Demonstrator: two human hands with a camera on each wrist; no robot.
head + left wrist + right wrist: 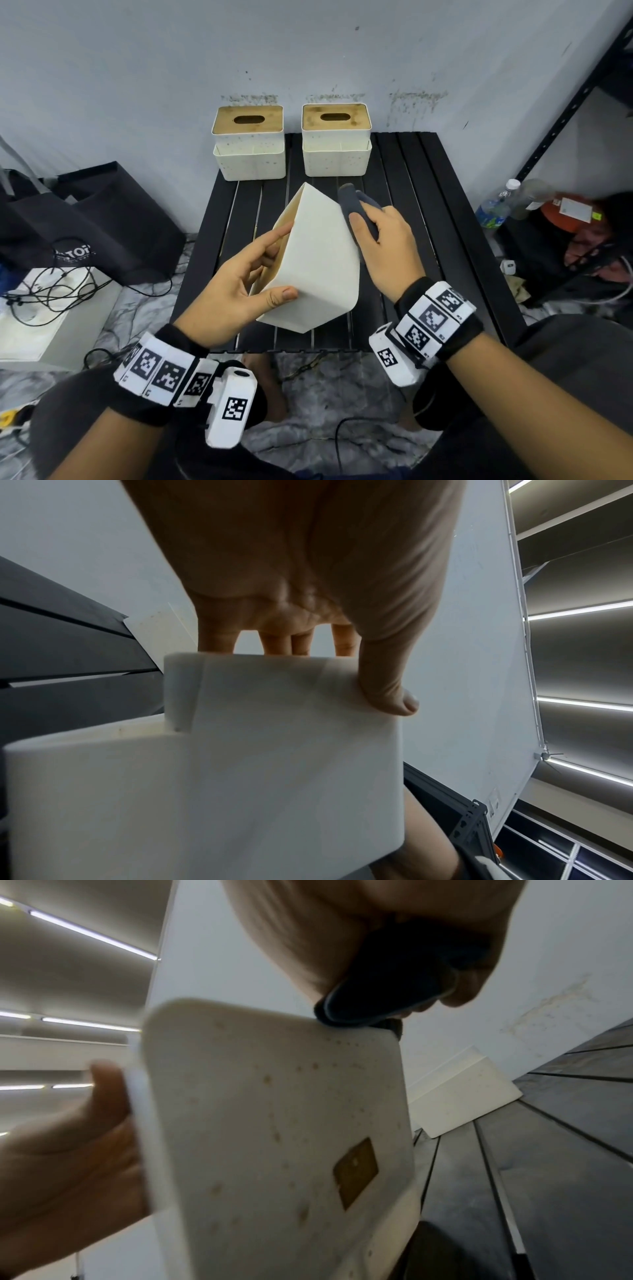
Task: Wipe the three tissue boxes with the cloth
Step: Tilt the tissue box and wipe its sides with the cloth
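The smooth cream plastic tissue box (315,260) with round corners is tipped on its side in the air over the black slatted table (404,164), its long side pointing away toward the wall. The left hand (236,291) grips its near end (thumb on one face, fingers on the wooden lid side). The right hand (387,250) curls round a soft dark grey cloth (356,209) and presses it on the box's right side, where small brown spots show.

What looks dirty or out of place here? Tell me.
Brown specks dot the held tissue box, on the face beside the cloth. The two boxes at the wall carry similar specks, and the wall behind is stained.
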